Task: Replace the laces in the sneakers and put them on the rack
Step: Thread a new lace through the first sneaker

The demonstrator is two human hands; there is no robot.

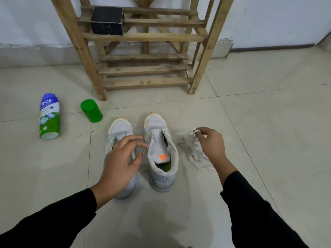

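Note:
Two pale grey sneakers stand side by side on the tiled floor, toes pointing at the rack. The right sneaker (pixel 162 151) has no laces, and its tongue with an orange triangle is pulled up. My left hand (pixel 121 161) hovers over the left sneaker (pixel 120 129) with fingers spread, covering its opening. A heap of dirty white laces (pixel 191 149) lies to the right of the shoes. My right hand (pixel 212 143) pinches one lace end between thumb and forefinger. The wooden shoe rack (pixel 143 68) stands against the wall behind.
A black box (pixel 107 20) sits on an upper rack shelf. A blue-and-green powder bottle (pixel 49 116) lies on the floor at the left, with a green cap (pixel 91 110) beside it. My black sleeves reach in from the bottom.

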